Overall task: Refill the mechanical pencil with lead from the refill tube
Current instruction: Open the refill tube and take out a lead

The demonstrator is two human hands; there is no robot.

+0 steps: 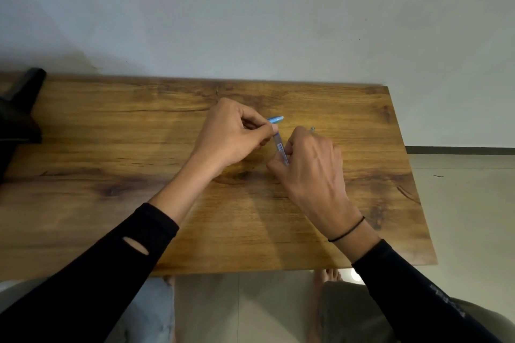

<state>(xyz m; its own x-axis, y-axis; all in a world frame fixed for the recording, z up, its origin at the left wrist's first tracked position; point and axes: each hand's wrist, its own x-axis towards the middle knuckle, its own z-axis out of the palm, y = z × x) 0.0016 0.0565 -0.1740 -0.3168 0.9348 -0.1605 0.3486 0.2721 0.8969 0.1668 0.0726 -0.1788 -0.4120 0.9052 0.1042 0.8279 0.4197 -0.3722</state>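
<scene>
A: What's happening over the wooden table (320, 217)?

B: The left hand (234, 133) is curling its fingers around the blue pencil (276, 119), whose end is poking out toward the wall. It's also pinching the top of the clear lead tube (280, 147). The right hand (309, 164) is pinching the tube's lower end, so the tube is standing tilted between both hands, above the middle of the table.

A: Opening the tube, would you say?

B: Probably. I'd be pulling the cap straight and slowly, keeping the tube's mouth upward so no leads spill.

A: How many leads are sitting inside?

B: I can't tell; the tube is too small and blurred. Something small and grey (312, 129) is peeking out behind the right hand, but I can't say what.
</scene>
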